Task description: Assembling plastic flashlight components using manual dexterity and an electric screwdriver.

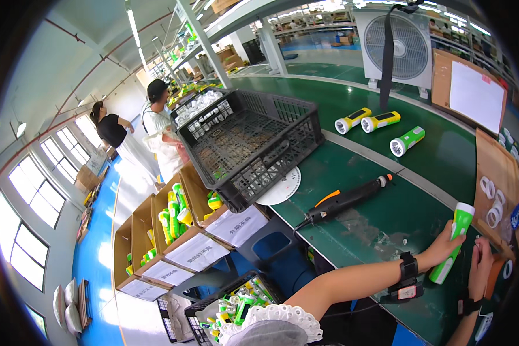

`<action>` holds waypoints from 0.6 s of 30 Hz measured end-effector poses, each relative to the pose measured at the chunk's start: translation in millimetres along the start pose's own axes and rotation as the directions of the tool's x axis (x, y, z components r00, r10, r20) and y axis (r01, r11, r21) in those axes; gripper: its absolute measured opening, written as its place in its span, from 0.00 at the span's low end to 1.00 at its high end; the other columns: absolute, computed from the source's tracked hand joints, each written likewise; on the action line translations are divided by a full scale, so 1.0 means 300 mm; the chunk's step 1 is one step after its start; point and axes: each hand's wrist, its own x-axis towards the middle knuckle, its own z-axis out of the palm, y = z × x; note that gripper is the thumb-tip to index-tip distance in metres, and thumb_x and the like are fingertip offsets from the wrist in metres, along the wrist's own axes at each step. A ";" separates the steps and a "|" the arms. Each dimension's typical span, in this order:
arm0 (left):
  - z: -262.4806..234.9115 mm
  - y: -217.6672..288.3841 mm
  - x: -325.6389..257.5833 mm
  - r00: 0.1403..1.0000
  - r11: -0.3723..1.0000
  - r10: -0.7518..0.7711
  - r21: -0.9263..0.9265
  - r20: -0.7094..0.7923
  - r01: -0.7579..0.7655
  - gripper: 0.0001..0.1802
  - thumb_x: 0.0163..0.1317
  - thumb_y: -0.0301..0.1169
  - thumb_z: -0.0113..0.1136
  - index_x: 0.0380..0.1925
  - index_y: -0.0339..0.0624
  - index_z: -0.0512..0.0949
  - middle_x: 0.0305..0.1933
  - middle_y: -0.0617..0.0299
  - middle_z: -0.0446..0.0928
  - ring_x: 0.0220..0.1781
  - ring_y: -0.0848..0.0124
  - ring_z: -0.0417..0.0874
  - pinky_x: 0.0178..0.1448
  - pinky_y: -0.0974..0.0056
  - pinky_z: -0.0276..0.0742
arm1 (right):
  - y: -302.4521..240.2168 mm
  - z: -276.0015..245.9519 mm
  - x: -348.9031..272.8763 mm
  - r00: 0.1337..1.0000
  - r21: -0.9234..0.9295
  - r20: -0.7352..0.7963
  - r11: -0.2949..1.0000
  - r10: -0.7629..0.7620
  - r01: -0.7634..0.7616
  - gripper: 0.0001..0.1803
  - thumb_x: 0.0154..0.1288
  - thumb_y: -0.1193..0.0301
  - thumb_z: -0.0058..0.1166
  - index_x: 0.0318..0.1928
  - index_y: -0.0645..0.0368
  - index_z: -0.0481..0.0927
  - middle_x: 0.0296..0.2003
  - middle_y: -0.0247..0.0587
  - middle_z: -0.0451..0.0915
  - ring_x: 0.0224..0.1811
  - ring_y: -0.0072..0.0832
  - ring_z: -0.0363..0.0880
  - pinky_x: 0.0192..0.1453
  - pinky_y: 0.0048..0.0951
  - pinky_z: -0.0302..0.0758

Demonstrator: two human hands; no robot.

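My left hand (440,249) is wrapped round a green flashlight (446,267) with a white head, tilted above the green workbench (363,230). Close to its right, my right hand (480,270) has its fingers drawn together. Whatever they pinch, if anything, is too small to make out. A black electric screwdriver (349,202) with an orange lever lies on the bench, left of the flashlight. Farther back, two yellow flashlights (353,120) and a green flashlight (407,141) rest on their sides.
A black plastic crate (259,167) stands at the bench's left edge. Below it are cardboard boxes (193,254) and a basket (271,282) of flashlights. White rings (493,213) lie in a cardboard tray at right. A fan (398,46) stands behind; two people are far left.
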 end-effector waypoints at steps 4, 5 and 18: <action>0.006 0.035 -0.002 0.998 0.999 -0.031 0.022 0.055 0.030 0.40 0.53 0.26 0.49 0.65 0.45 0.43 0.52 0.54 0.65 0.55 0.67 0.66 0.57 0.68 0.62 | -0.017 0.017 -0.023 0.950 -0.174 -0.118 0.948 -0.289 0.267 0.09 0.58 0.81 0.46 0.40 0.63 0.71 0.37 0.49 0.73 0.42 0.43 0.71 0.49 0.36 0.66; 0.013 0.058 -0.010 0.992 0.998 0.005 0.059 0.127 -0.012 0.42 0.52 0.25 0.50 0.66 0.45 0.41 0.53 0.54 0.64 0.54 0.67 0.67 0.57 0.69 0.63 | -0.024 0.016 -0.021 0.940 -0.196 -0.081 0.930 -0.331 0.311 0.09 0.57 0.81 0.48 0.40 0.63 0.72 0.36 0.48 0.73 0.42 0.42 0.71 0.50 0.36 0.66; 0.017 0.060 -0.023 0.984 0.991 0.056 0.112 0.171 -0.076 0.47 0.42 0.20 0.59 0.63 0.45 0.47 0.53 0.52 0.64 0.56 0.65 0.66 0.59 0.64 0.61 | -0.046 0.004 -0.026 0.940 -0.128 -0.159 0.950 -0.303 0.285 0.09 0.55 0.83 0.50 0.39 0.66 0.75 0.32 0.49 0.77 0.33 0.39 0.76 0.39 0.30 0.71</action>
